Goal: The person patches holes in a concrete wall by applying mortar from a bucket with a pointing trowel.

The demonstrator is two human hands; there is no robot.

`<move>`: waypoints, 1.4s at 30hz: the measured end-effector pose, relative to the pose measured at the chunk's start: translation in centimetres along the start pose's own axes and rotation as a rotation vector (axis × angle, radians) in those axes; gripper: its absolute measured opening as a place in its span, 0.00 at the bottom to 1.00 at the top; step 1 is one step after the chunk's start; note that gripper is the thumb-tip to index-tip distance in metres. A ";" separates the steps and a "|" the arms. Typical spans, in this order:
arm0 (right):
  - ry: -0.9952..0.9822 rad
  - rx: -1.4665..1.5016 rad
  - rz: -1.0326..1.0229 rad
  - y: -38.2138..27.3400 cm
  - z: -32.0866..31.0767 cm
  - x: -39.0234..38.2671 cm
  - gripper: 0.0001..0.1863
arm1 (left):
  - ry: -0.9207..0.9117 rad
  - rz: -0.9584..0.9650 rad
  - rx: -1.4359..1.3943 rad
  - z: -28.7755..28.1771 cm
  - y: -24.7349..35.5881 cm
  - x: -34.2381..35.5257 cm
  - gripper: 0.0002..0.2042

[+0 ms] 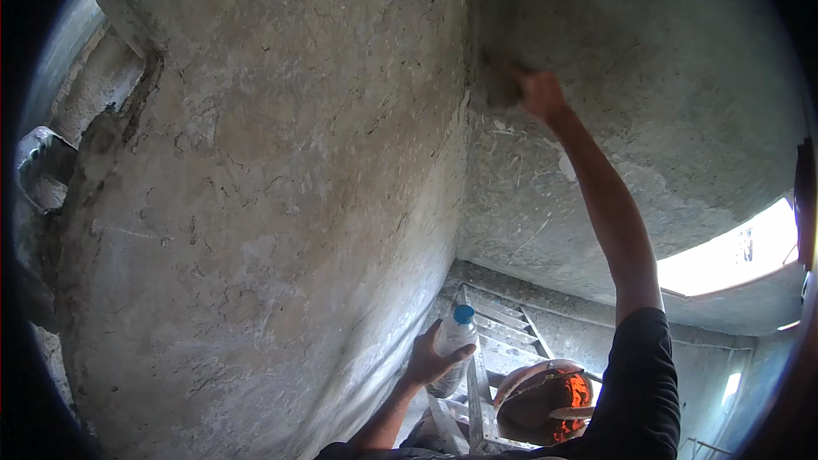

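My left hand [430,355] is closed around a clear plastic bottle [457,332] with a blue cap, low in the middle of the view. My right arm reaches up, and my right hand [542,92] is closed on a blurred dark, flat tool [504,77] against the grey plaster wall [613,68], near the vertical corner. The wall there shows a darker smudged area; the tool's exact kind is hard to make out. Below me, a round bucket [520,413] with a dark and orange inside sits on the metal ladder [503,319].
A rough plastered wall [256,162] fills the left side, with a broken edge and recess [98,85] at far left. A bright opening [728,247] cuts the wall at right. A ledge runs along the wall behind the ladder, and pale walls lie lower right.
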State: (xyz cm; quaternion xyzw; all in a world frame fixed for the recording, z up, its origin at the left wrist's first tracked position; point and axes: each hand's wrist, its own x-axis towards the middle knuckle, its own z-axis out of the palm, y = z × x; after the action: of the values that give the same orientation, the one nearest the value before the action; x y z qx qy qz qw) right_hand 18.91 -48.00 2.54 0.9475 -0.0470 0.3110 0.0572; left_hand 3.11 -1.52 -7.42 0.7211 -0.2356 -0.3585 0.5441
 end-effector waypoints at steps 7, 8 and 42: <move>0.022 -0.023 0.307 -1.6 -2.5 8.1 0.25 | 0.000 0.001 0.036 0.2 0.2 0.1 0.27; -0.040 -0.001 0.310 -1.9 -1.8 7.1 0.22 | -0.003 0.004 0.029 0.3 0.3 0.2 0.26; 0.242 0.493 0.393 -4.7 2.6 4.0 0.36 | -0.051 -0.011 0.069 0.5 0.5 1.0 0.25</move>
State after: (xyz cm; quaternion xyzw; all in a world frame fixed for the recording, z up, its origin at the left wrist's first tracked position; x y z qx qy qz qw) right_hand 24.20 -43.87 2.43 0.8618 -0.1450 0.4285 -0.2297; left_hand 3.34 -2.71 -7.27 0.7314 -0.2579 -0.3712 0.5107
